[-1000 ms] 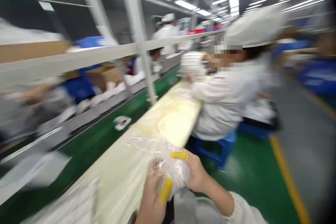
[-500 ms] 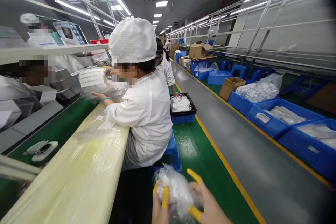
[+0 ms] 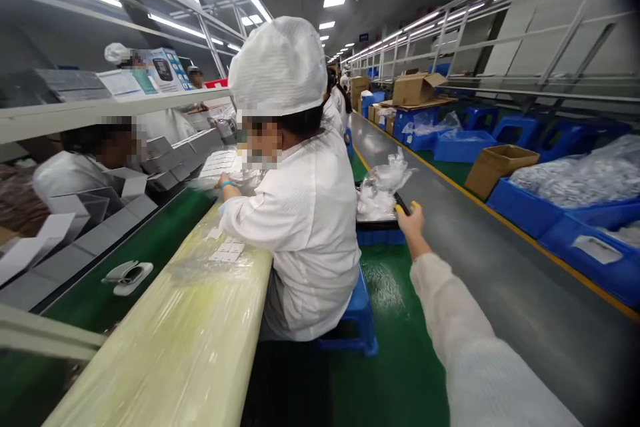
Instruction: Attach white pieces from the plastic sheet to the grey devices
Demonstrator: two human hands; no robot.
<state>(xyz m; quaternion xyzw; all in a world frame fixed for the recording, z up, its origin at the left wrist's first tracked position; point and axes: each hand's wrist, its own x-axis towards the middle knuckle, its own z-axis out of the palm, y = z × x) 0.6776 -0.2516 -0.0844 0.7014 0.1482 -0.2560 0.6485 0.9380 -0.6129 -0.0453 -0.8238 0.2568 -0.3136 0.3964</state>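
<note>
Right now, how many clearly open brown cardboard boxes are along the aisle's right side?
2: the nearer box beside the heaped blue bin, the farther box on a flat cardboard sheet. Others farther back may be open too; too small to tell.

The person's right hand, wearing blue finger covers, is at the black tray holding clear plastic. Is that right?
Not quite: the finger covers are yellow, as the head view shows. The right hand is indeed at the black tray holding clear plastic.
</note>
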